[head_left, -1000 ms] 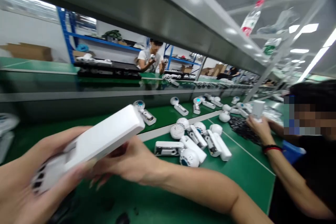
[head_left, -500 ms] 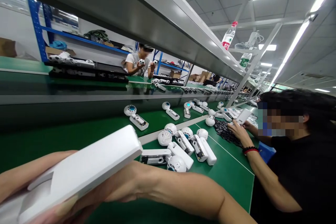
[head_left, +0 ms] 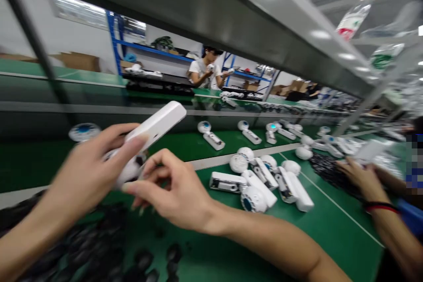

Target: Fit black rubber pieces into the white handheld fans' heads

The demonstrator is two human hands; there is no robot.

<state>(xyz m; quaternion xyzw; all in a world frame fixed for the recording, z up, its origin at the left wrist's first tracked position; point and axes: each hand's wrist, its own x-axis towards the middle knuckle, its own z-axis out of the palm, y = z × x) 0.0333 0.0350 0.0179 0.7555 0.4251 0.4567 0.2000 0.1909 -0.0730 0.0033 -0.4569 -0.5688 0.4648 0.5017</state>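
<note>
My left hand (head_left: pixel 95 158) is wrapped around a white plastic device (head_left: pixel 161 123) with a long box-shaped body, tilted up to the right. The lower part of the device, which looks rounded, is partly hidden by my fingers. Close against that lower end is my right hand (head_left: pixel 175 185), its fingers curled and its thumb bent toward them. Whatever is between those fingertips is too blurred to make out. Below both hands lies a heap of small black parts (head_left: pixel 89 238), also blurred.
Several white devices with round heads (head_left: pixel 253 198) lie on the green bench (head_left: pixel 211 246), and more stand in a row on the green strip (head_left: pixel 165 141) behind. At the right a co-worker's hand (head_left: pixel 360 172) holds a white piece near black parts (head_left: pixel 330 174). A metal shelf (head_left: pixel 264 31) hangs overhead.
My view has swung left and down, bringing the black parts into sight. The white device is now farther from me, and my right hand has come round to its lower end.
</note>
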